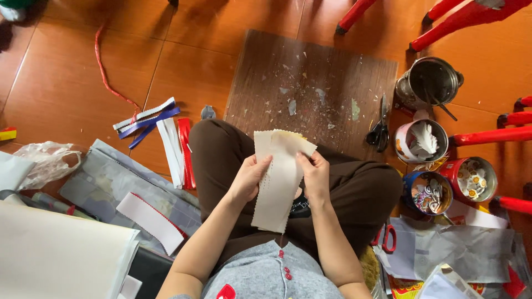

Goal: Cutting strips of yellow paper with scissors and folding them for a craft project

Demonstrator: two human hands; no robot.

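You are pinching a stack of cream paper strips between your left hand and right hand, holding it over your lap, just short of the scrap-littered brown board and black scissors.

Matt cream paper strips; scuffed dark wood board; glossy orange floor tiles; shiny metal pot.

Board at 12 o'clock: open, only scraps on it.
2 to 3 o'clock: scissors, metal pot and tins crowd the way.
9 to 10 o'clock: paper strips on bare floor.
8 o'clock: paper sheets piled.
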